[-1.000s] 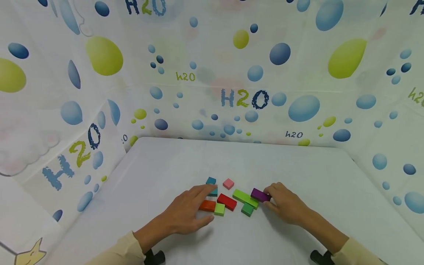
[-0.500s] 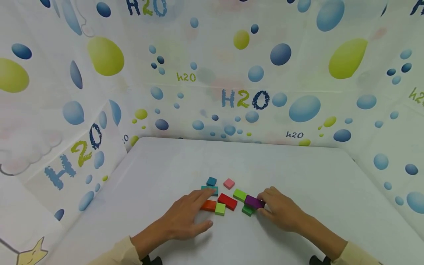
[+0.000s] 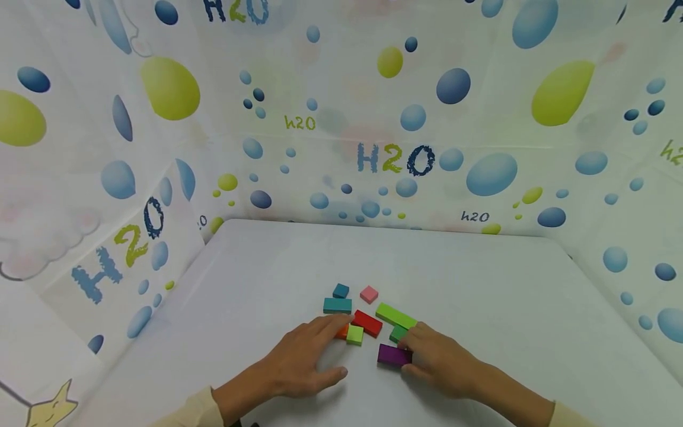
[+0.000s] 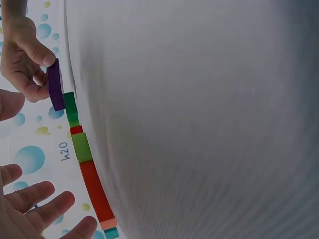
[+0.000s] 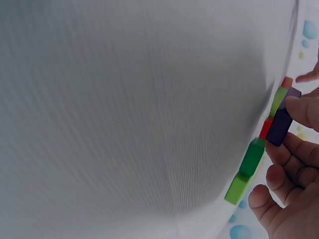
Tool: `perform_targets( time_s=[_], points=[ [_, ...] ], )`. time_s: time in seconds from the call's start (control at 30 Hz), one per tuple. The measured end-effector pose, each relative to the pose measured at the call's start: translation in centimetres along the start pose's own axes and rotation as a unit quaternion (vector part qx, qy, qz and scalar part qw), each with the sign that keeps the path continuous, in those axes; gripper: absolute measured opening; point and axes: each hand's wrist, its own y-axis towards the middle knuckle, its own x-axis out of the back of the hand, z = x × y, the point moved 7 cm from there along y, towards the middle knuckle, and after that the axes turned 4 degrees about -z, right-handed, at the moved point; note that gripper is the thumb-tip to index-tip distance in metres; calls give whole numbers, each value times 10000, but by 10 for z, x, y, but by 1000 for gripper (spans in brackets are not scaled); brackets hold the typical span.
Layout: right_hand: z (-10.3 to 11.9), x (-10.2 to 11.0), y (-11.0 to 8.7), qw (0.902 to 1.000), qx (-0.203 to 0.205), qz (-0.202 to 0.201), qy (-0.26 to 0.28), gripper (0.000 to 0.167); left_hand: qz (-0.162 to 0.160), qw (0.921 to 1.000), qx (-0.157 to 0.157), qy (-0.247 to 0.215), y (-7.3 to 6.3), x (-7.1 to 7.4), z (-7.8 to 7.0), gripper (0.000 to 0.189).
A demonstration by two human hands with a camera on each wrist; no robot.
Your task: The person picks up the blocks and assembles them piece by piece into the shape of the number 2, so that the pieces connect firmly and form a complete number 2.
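Between thumb and fingers my right hand [image 3: 440, 362] pinches one end of a purple block [image 3: 392, 355]. In the left wrist view that purple block [image 4: 55, 84] looks raised off the white surface. My left hand [image 3: 299, 363] is spread with nothing in its grasp, partly covering the orange block [image 4: 96, 191]. Beside the orange one sits a small lime block [image 3: 354, 335], with a red block [image 3: 368, 323] behind it. Near my right fingers lie a green block [image 3: 397, 334], partly hidden, and a long lime block [image 3: 396, 316].
Farther back on the white table [image 3: 256, 267] lie a teal block [image 3: 337, 305], a small blue block [image 3: 341, 290] and a pink block [image 3: 369, 294]. A sheet printed with bubbles and lettering [image 3: 395, 159] stands behind the table and at its sides.
My right hand has carried the purple block from over the long lime block toward me and left, past the green block. My left hand has shifted slightly nearer, uncovering the teal block.
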Motion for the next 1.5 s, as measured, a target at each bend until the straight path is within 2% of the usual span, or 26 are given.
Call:
perform_targets(
  time_s=[0.27, 0.47, 0.77, 1.23, 1.43, 1.5],
  points=[
    [9, -8, -5, 9986, -61, 470, 252, 32, 106, 9999, -52, -37, -2, -5, -3, 78],
    [11, -10, -7, 9975, -18, 615, 351, 31, 175, 9998, -24, -33, -3, -9, -5, 79],
    [13, -9, -14, 9975, 383, 445, 395, 24, 236, 9997, -11, -43, -4, -11, -5, 79],
    [13, -8, -18, 9963, 776, 183, 329, 28, 240, 9997, 7, -45, -5, -12, -6, 79],
    [7, -9, -17, 9968, 552, 336, 475, 42, 301, 9994, 99, -110, -5, -12, -6, 79],
    [5, -8, -15, 9972, 465, 248, 536, 44, 324, 9993, 124, -102, -5, -13, -5, 80]
  ],
)
